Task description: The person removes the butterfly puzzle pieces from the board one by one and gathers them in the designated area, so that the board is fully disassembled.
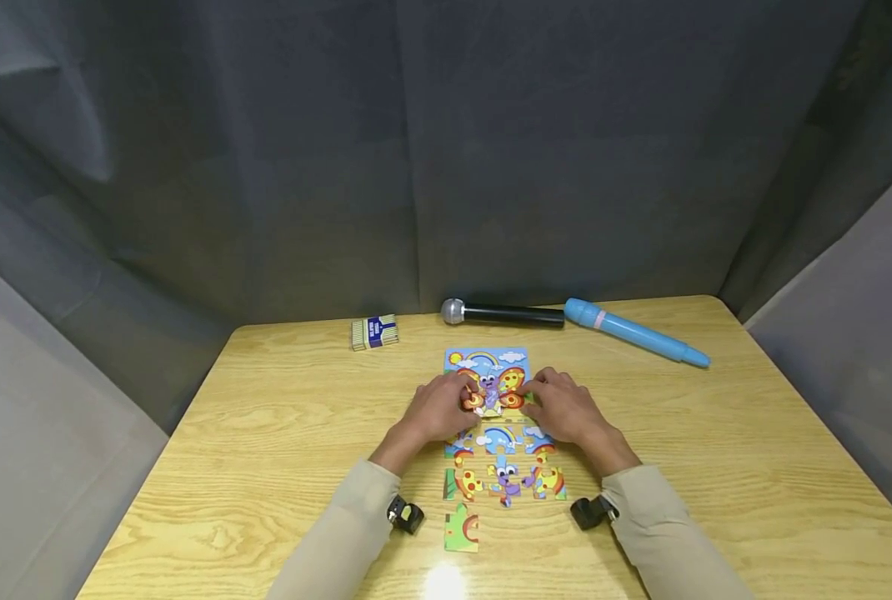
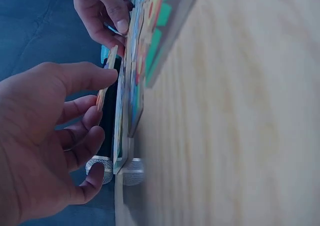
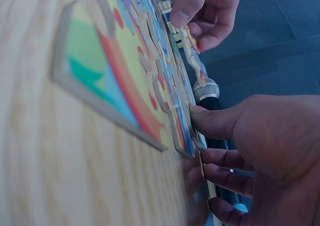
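My left hand (image 1: 446, 407) pinches a small jigsaw puzzle piece (image 2: 102, 99) between thumb and fingers, tilted above a picture board (image 1: 515, 360). The board shows a purple butterfly with orange wings, a rainbow and a sun. At the board's right side is my right hand (image 1: 566, 408), its thumb and fingertips right at the edge. Below the board lie rows of puzzle pieces: a rainbow piece (image 1: 502, 439), a butterfly-face piece (image 1: 506, 473), a spotted wing piece (image 1: 549, 483) and a green corner piece (image 1: 461, 529). My fingers hide part of the board.
A black microphone (image 1: 513, 316) with a silver head lies behind the board. To its right is a light-blue tapered tube (image 1: 633, 333). At the back left sits a small striped pack with a blue band (image 1: 374, 332). Dark curtains (image 1: 326, 208) hang behind the wooden table (image 1: 266, 433).
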A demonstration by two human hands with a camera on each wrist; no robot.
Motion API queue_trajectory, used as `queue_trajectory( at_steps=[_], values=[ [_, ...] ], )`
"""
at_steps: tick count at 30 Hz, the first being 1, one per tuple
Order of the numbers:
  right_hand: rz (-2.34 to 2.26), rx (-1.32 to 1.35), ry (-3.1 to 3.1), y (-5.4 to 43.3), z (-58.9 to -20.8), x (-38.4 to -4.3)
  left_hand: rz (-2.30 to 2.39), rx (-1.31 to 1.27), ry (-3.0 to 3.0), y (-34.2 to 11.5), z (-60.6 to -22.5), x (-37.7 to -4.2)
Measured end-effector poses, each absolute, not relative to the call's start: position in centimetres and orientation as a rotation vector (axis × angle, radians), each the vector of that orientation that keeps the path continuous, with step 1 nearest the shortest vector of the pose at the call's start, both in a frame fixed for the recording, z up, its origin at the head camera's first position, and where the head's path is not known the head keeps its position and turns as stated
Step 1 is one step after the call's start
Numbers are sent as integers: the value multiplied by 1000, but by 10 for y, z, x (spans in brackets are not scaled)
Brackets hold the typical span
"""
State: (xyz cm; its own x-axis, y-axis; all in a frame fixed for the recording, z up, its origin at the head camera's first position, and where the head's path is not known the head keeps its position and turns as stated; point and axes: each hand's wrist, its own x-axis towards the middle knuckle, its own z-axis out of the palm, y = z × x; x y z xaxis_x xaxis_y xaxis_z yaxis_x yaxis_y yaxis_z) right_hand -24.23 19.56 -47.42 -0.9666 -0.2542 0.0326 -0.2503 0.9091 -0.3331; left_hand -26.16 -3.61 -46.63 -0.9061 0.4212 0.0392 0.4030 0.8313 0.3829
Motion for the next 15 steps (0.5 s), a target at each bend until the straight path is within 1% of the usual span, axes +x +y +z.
queue_trajectory(
  at_steps=[7, 15],
  values=[
    [-517, -379, 3059, 193, -472, -241, 615, 717, 2957, -38, -461, -248],
    [-513, -410, 3069, 193, -472, -241, 628, 771, 2958, -39, -460, -233]
  ],
)
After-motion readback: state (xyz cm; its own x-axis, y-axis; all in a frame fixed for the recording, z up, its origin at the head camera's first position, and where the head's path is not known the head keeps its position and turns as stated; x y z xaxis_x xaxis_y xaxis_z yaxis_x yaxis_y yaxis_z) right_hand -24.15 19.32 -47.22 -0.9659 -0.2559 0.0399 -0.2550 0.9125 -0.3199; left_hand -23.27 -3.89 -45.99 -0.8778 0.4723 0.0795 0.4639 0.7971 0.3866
